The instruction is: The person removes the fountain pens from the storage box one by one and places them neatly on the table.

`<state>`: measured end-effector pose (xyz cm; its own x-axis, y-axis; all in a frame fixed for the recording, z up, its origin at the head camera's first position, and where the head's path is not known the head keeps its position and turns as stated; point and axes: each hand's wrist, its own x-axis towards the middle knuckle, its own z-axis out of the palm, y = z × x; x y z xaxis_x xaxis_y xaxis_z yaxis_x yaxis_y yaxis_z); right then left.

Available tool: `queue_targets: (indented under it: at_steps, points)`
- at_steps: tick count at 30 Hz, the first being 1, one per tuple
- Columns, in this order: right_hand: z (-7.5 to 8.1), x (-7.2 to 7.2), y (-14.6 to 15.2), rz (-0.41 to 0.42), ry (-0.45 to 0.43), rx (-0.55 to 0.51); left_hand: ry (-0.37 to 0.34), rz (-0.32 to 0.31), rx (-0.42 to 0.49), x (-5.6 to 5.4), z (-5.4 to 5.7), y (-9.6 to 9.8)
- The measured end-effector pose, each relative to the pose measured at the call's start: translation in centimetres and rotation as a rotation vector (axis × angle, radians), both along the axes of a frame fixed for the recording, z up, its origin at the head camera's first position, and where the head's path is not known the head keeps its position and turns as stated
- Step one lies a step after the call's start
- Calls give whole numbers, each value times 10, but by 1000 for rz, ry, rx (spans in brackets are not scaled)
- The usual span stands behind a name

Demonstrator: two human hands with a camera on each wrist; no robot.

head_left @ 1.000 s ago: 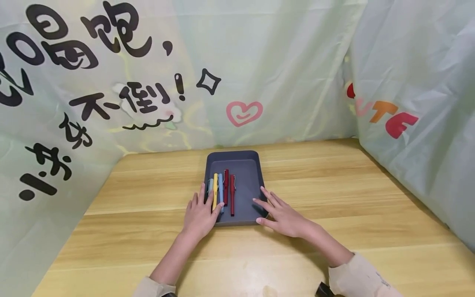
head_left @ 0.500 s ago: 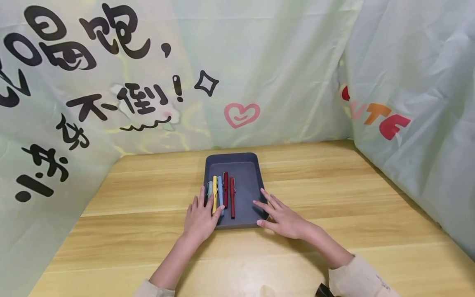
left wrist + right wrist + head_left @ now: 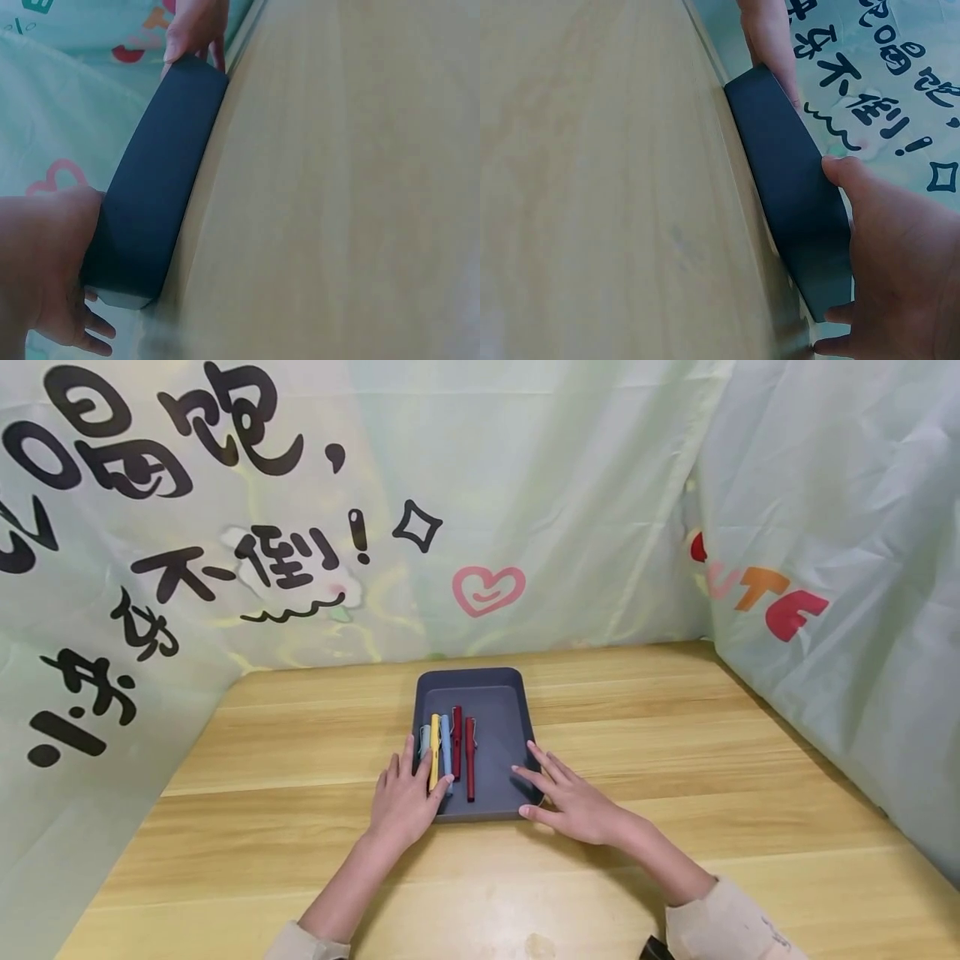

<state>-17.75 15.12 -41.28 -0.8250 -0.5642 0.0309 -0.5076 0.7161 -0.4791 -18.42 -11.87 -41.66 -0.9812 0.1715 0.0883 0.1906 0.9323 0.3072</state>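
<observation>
A dark grey rectangular tray (image 3: 501, 747) lies on the wooden table with several capped pens in its left half. From left to right they are a grey-green pen (image 3: 424, 739), a yellow pen (image 3: 435, 739), a light blue pen (image 3: 446, 743) and two dark red pens, the rightmost red pen (image 3: 470, 760) lying slightly apart. My left hand (image 3: 402, 797) rests at the tray's near left corner, fingers extended, thumb over the rim, overlapping the pens' lower ends. At the near right corner, my right hand (image 3: 573, 800) touches the tray's edge with spread fingers.
The wooden table (image 3: 660, 727) extends on both sides of the tray. A printed cloth (image 3: 600, 510) with black characters and a pink heart hangs behind and along the sides. A small black object (image 3: 656, 948) shows at the right sleeve (image 3: 723, 922).
Both hands keep their places at the tray's corners, and the pens lie as before. Only the head view shifts slightly.
</observation>
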Motion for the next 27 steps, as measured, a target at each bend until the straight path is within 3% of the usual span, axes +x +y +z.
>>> queue_targets:
  at_steps: [4,9,12,17,22,27]
  points:
    - [0,1,0,-5,-4,-1,81,-26,-19,-9,5,-1]
    - [0,2,1,-16,6,-9,196,-88,-9,-28,3,-7]
    - [-3,4,0,-13,28,-5,147,-113,24,-36,-3,-12]
    - [-3,4,0,5,86,8,21,-106,100,-39,-9,-14]
    - [8,-4,-2,24,136,19,-1,-87,137,-42,-7,-12]
    - [22,-18,-17,5,146,-89,-35,-83,133,-43,-5,-12]
